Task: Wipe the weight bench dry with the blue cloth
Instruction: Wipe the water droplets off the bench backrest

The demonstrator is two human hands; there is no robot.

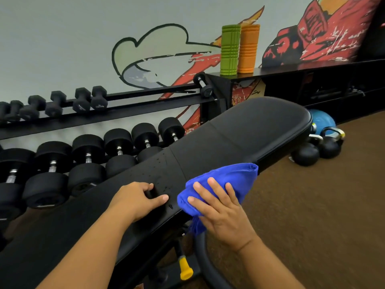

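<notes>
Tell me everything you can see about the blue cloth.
The blue cloth is a bright royal-blue, soft-looking fabric, bunched and folded rather than spread flat. It lies on the near edge of the black weight bench, with a tail hanging down over the edge below the pad. The right hand presses on it with fingers spread and fairly straight. Water droplets sit on the pad just left of it. The left hand rests on the bench nearby and does not touch the cloth.

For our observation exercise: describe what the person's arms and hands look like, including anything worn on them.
Both forearms are bare, with no sleeves in view. The left hand and right hand wear no gloves, and no rings, watch or wristbands can be seen. The fingernails are short and unpainted. No markings show on either arm.
</notes>
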